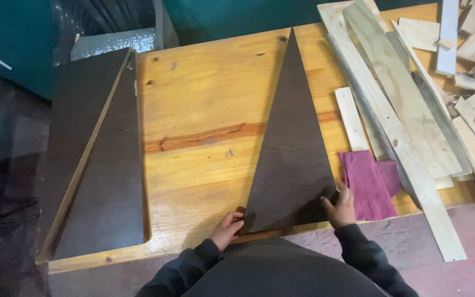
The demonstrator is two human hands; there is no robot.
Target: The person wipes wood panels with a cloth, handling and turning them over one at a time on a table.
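Dark triangular board (292,159), base corners between both hands' fingers (234,219)

Woodworking workshop, pine worktable (204,110) with knots and scuffs, heap of rough offcut planks (413,110) at one end, dark triangular cut panel (292,154), dark board (105,165) leaning alongside, magenta rag (366,184), teal wall (6,38)

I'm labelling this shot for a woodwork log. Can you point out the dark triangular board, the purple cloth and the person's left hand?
dark triangular board (292,159): head view, middle of its face.
purple cloth (366,184): head view, centre of the flat fold.
left hand (226,230): head view, back of the hand at the board's lower left corner.
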